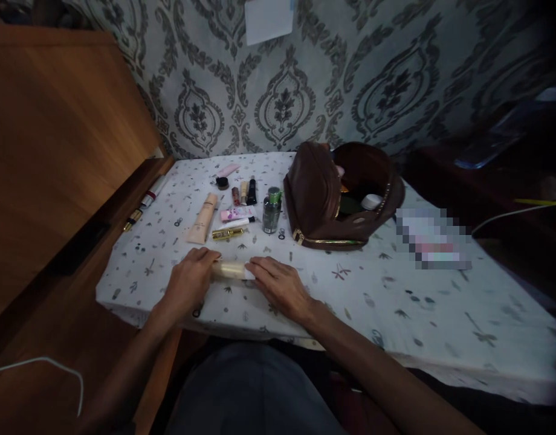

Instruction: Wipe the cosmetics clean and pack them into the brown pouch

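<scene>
A pale yellow tube with a whitish right end lies level between my hands, close to the table's front edge. My left hand is closed on its left end. Around the right end, my right hand has its fingers closed. Just beyond are a gold cylindrical case, a peach squeeze tube, a white and pink tube and a dark bottle with a green top. The fingers hide both ends of the held tube in part.
A brown zipped bag gapes at the back right, with a white round item inside. Small cosmetics, including a black tube and a black jar, lie near the wall. A blurred-out packet is at right.
</scene>
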{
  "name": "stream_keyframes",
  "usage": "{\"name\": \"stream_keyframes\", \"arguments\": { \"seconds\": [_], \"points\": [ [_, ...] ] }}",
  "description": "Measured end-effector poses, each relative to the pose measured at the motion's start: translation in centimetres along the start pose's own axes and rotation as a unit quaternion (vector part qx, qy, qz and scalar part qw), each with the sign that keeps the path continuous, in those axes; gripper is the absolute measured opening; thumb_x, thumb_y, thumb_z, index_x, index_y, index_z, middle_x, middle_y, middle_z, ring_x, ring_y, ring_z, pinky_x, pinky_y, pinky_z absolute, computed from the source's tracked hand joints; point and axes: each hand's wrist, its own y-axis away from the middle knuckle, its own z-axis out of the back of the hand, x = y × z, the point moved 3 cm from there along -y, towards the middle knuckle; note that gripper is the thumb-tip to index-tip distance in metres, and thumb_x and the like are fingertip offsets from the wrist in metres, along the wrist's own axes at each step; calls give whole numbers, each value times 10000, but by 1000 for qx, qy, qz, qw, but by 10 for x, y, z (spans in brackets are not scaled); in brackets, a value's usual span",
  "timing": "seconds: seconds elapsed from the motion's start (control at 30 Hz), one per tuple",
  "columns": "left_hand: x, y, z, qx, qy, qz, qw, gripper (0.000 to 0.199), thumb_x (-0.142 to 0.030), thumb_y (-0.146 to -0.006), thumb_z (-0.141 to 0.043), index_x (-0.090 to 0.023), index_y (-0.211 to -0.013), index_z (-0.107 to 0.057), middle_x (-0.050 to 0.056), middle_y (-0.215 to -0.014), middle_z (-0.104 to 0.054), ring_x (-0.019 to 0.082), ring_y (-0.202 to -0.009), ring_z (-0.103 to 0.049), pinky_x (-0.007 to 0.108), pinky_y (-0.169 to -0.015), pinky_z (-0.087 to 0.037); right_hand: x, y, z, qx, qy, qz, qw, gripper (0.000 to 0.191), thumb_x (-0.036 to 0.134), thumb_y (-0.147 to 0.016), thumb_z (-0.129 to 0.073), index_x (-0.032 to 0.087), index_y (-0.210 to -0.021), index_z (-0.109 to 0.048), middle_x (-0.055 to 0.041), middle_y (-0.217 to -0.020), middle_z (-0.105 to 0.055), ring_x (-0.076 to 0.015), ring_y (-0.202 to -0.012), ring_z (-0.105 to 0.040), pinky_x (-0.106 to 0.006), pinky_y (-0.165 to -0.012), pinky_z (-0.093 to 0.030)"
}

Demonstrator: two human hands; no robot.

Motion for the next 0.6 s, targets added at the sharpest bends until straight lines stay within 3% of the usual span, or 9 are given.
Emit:
{"name": "stream_keyframes", "arguments": {
  "seconds": [0.1, 0.2, 0.27, 0.33, 0.43, 0.53, 0.6],
  "points": [
    [23, 0, 0, -39, 166, 65, 983, 238, -203, -916, -461, -179, -1019, -673, 54, -923, -713, 199, -852, -657, 308, -781, -537, -2, -1, -1, 1, -17, -14, 1000, 314, 120, -920, -521, 214, -1210, -601, -108, -1140, -673, -235, -1019, -646, -357, -796, -581],
    [37, -4, -4, -95, 314, 183, 927, 200, -304, -896, -523, -161, -910, -663, -10, -699, -638, 139, -605, -581, 229, -573, -480, -2, -3, 1, -4, -81, -42, 996, 297, 182, -922, -552, 215, -1213, -595, -104, -1122, -661, -230, -1004, -648, -360, -807, -580],
    [36, -6, -3, -155, 360, 232, 890, 183, -311, -898, -536, -164, -904, -644, -49, -604, -551, 112, -523, -511, 206, -520, -438, -2, -5, 6, -24, -133, -83, 987, 265, 238, -921, -572, 198, -1181, -605, -92, -1053, -661, -210, -907, -656, -337, -761, -571],
    [28, -5, 0, -219, 344, 230, 883, 180, -307, -913, -541, -169, -973, -640, -48, -636, -559, 108, -549, -524, 210, -569, -463, -4, -7, 11, -46, -180, -147, 971, 233, 290, -916, -583, 184, -1119, -625, -62, -939, -662, -181, -782, -641, -307, -698, -546],
    [-3, -1, -1, -251, 258, 123, 925, 213, -271, -944, -525, -184, -1101, -640, 22, -884, -655, 135, -733, -617, 261, -726, -529, -10, -8, 12, -59, -249, -251, 934, 245, 366, -904, -578, 182, -1050, -646, -2, -738, -625, -148, -640, -585, -270, -607, -486],
    [-41, 5, -17, -210, 169, -55, 961, 301, -174, -976, -458, -202, -1236, -606, 89, -1091, -650, 190, -1007, -632, 341, -888, -542, -17, -8, 4, -42, -362, -314, 876, 296, 431, -863, -578, 185, -1018, -639, 44, -582, -557, -129, -518, -525, -247, -508, -421],
    [-58, 8, -30, -189, 103, -156, 964, 391, -125, -980, -429, -194, -1351, -532, 115, -1155, -638, 223, -1128, -594, 401, -962, -525, -20, -7, -1, -32, -452, -346, 822, 296, 460, -824, -592, 191, -941, -626, 63, -511, -521, -119, -445, -484, -234, -449, -380]
  ]
}}
